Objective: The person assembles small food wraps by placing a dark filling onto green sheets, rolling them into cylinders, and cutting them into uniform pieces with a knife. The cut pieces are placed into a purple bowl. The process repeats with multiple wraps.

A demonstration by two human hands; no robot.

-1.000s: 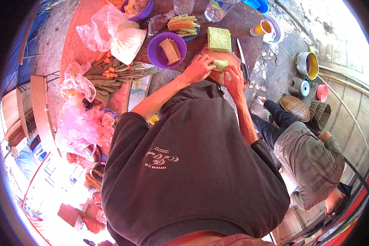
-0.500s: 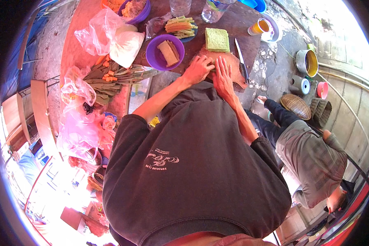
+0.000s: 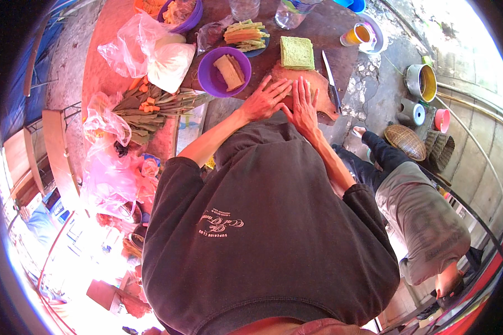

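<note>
Both my hands lie side by side over the near part of a wooden cutting board (image 3: 319, 95). My left hand (image 3: 264, 101) is flat with its fingers stretched toward the right. Beside it, my right hand (image 3: 303, 111) has its fingers straight and pointing away from me. Whatever may be beneath the palms is hidden. A stack of green bread slices (image 3: 297, 53) sits at the board's far edge. Right of the board lies a knife (image 3: 332, 84) with a dark handle. To the left, a purple bowl (image 3: 203, 78) holds brown bread-like pieces (image 3: 229, 72).
Yellow-green strips (image 3: 245, 34) lie on a plate behind the bowl. A glass with orange contents (image 3: 355, 36) stands far right. Plastic bags (image 3: 170, 64) and long green leaves (image 3: 140, 114) cover the left side. Another person (image 3: 422, 206) is at my right, near a woven basket (image 3: 405, 142).
My left hand's fingers have gone from curled to stretched out flat. The right hand's fingers have spread a little, with its thumb now showing toward the left hand.
</note>
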